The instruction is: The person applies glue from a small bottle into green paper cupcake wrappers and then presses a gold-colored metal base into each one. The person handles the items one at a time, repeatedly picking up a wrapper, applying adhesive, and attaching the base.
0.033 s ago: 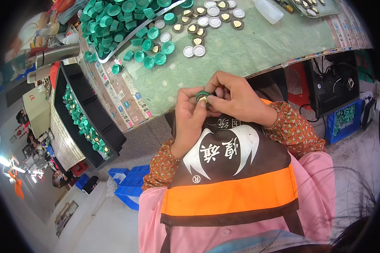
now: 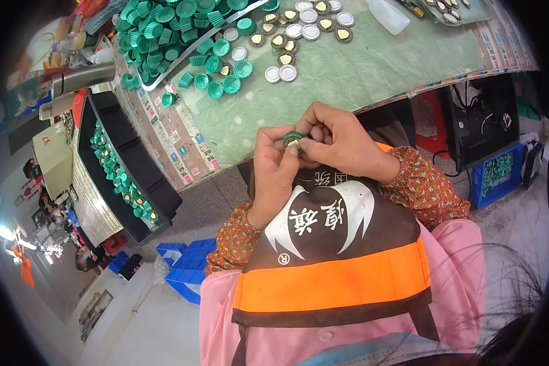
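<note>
Between my two hands, above the lap, is a small green fluted cup [image 2: 291, 136] with a gold-coloured piece in its middle. My left hand [image 2: 274, 161] pinches the cup, thumb over its lower edge and fingers behind. My right hand [image 2: 341, 140] closes on the cup's right side with thumb and fingertips, which partly cover it. On the table beyond lie loose green fluted cups [image 2: 215, 89], white-faced round caps [image 2: 288, 74] and dark-rimmed caps with gold centres [image 2: 285, 59].
A white-rimmed tray [image 2: 171, 69] heaped with green cups stands at the table's far left. Farther left, a black bin [image 2: 165, 204] holds more cups. A translucent white bottle [image 2: 389, 16] lies at the back. Blue crates [image 2: 189, 268] sit on the floor.
</note>
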### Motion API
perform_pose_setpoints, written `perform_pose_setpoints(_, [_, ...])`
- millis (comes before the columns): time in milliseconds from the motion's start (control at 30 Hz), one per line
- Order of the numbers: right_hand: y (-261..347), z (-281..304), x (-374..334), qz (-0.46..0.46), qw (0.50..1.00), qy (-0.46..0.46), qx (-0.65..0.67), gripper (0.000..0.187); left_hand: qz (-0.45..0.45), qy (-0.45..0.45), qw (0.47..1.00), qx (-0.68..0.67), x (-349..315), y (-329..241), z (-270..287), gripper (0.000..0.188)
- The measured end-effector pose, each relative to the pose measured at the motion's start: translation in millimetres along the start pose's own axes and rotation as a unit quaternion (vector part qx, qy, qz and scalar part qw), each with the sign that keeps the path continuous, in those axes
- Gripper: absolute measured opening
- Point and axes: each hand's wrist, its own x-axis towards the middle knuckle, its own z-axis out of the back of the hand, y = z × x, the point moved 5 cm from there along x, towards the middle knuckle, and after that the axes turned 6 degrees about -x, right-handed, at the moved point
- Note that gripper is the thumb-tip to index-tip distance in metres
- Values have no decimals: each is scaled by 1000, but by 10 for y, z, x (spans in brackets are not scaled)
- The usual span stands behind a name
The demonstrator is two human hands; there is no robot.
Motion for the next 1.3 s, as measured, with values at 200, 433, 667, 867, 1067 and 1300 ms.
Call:
perform_pose_setpoints(200, [-56,-101,21,-36,995,-1,88,19,-31,-7,999,4,-25,50,17,25])
perform_pose_setpoints(433, [-67,-128,0,-29,993,14,113,14,-17,-3,1000,-24,-66,52,1,26])
perform_pose_setpoints(667, [-48,-196,9,-16,993,-16,114,17,-89,-24,996,-8,-72,117,69,23])
perform_pose_setpoints(867, [-17,-127,62,-63,978,37,196,14,9,-38,997,-68,-34,25,79,25])
perform_pose_setpoints(1067, [-26,-1,74,-30,991,26,127,18,22,-26,998,-46,-57,7,111,23])
perform_pose_setpoints(1300, [68,-84,48,28,998,-5,-50,18,36,-32,998,-34,-47,21,54,19])
